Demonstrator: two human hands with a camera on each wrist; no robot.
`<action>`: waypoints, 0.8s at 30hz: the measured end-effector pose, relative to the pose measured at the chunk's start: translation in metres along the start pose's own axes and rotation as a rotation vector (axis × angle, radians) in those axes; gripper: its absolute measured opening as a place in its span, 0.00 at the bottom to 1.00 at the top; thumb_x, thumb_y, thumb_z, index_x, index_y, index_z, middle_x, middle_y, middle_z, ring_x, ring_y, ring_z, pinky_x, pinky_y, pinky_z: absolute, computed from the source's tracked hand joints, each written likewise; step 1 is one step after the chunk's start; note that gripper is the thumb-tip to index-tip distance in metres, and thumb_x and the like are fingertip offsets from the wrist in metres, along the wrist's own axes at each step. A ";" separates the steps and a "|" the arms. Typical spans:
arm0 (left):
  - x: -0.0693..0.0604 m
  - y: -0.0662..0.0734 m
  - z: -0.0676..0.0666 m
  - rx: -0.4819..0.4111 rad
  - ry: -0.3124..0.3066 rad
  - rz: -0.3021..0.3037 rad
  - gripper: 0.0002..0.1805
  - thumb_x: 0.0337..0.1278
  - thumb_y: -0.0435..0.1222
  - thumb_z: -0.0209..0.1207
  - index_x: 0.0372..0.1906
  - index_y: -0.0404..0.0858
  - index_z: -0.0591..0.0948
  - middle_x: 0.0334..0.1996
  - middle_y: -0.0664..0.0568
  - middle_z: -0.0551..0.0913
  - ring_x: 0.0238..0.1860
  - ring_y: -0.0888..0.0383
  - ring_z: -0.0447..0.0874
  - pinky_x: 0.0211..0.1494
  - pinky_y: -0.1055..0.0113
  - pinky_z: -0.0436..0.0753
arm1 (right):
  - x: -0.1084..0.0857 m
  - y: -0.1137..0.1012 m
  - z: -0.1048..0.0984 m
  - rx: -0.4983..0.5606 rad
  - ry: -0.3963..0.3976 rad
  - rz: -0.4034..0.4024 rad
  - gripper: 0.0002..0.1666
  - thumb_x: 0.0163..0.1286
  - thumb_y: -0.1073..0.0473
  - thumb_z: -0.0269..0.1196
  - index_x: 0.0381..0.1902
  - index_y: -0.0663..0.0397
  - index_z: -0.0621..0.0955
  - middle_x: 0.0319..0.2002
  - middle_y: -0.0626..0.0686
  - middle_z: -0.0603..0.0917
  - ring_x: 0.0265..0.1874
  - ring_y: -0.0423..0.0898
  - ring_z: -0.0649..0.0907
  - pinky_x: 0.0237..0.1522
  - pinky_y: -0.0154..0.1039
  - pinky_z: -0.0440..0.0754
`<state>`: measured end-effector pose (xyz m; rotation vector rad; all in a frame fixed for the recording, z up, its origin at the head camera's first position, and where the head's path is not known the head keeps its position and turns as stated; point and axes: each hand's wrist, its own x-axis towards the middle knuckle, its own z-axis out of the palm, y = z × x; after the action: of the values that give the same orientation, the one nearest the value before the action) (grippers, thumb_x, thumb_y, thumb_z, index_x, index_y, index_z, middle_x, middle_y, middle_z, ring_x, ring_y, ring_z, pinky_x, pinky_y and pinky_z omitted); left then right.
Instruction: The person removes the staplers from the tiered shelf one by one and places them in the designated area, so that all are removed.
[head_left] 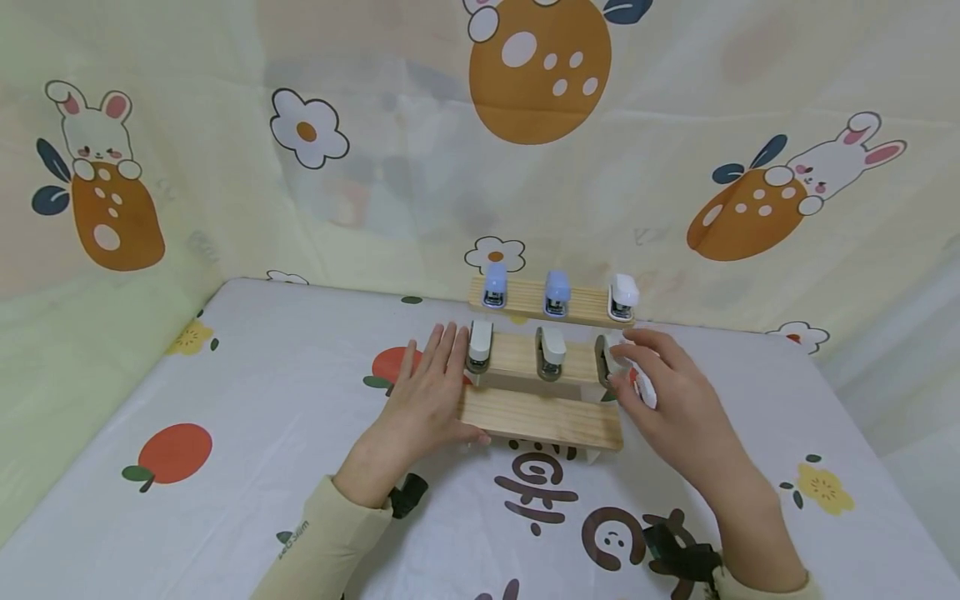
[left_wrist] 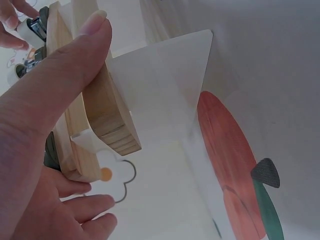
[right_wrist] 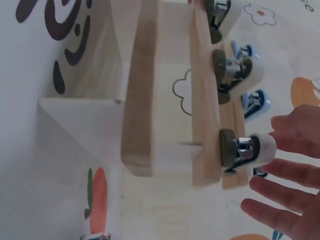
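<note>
A tiered wooden rack (head_left: 543, 417) carries small staplers. My left hand (head_left: 431, 396) lies along its left side, fingers straight, the thumb resting at the front board's end. In the left wrist view that thumb (left_wrist: 75, 65) lies across the wood. My right hand (head_left: 667, 392) pinches a white and dark grey stapler (right_wrist: 247, 149) at the middle step's right end. Similar staplers stand at that step's left (head_left: 480, 346) and centre (head_left: 551, 353). Along the back step are two blue staplers (head_left: 495, 285) and a white one (head_left: 622, 297).
A whitish object (head_left: 647, 390) lies on the table beside the rack, partly hidden by my right hand. White side supports (right_wrist: 82, 122) hold up the boards. A printed cloth (head_left: 262, 400) covers the table, and a patterned curtain (head_left: 390, 200) hangs close behind the rack.
</note>
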<state>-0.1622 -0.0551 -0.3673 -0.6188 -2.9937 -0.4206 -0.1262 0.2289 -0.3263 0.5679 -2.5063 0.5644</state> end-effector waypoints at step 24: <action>0.000 0.000 0.001 0.056 0.011 0.003 0.77 0.26 0.63 0.77 0.79 0.33 0.46 0.79 0.38 0.48 0.81 0.42 0.42 0.80 0.40 0.46 | -0.002 -0.003 0.021 -0.077 -0.127 0.028 0.28 0.62 0.65 0.70 0.59 0.64 0.75 0.65 0.65 0.67 0.49 0.62 0.80 0.45 0.57 0.84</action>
<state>-0.1620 -0.0547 -0.3684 -0.6136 -2.9820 -0.3384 -0.1307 0.2164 -0.3430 0.5560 -2.6466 0.4530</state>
